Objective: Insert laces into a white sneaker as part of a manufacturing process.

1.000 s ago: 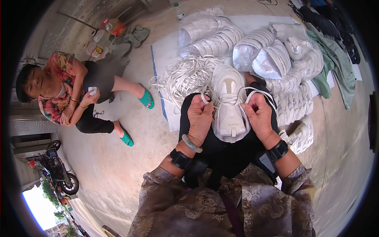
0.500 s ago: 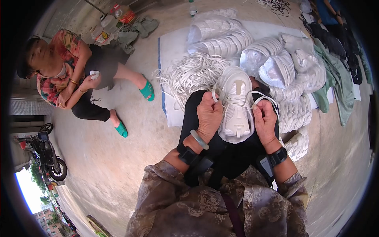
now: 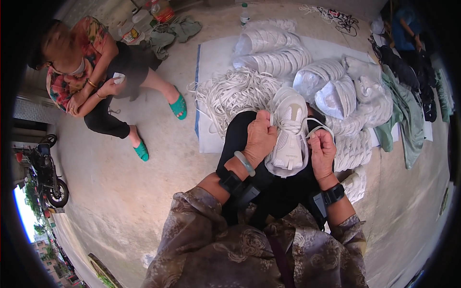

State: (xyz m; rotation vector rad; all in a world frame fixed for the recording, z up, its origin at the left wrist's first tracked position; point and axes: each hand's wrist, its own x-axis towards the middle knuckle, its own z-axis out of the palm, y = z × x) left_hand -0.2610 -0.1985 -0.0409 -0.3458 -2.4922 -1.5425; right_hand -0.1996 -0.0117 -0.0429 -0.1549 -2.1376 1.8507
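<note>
A cream-white sneaker upper (image 3: 289, 139) rests between my knees, its tongue end toward me and laces crossing its middle. My left hand (image 3: 260, 136) is closed at the left edge of the shoe, pinching a shoelace that mostly hides behind the fingers. On the other side my right hand (image 3: 321, 150) pinches the white shoelace (image 3: 321, 122), which arcs in a loop from the eyelets over the fingertips. Just past my left knee lies a large tangled heap of white shoelaces (image 3: 240, 93).
Stacks of white shoe uppers (image 3: 276, 60) in clear plastic lie on a white sheet (image 3: 211, 53). Green cloth (image 3: 406, 113) is at the right. A seated person (image 3: 91, 72) in green slippers is at the left, and another person (image 3: 406, 29) sits far right. A motorcycle (image 3: 45, 175) stands far left.
My left hand has shifted slightly right, closer against the shoe, and its lace loop shows less. The right hand still pinches its lace. The whole view has tilted slightly.
</note>
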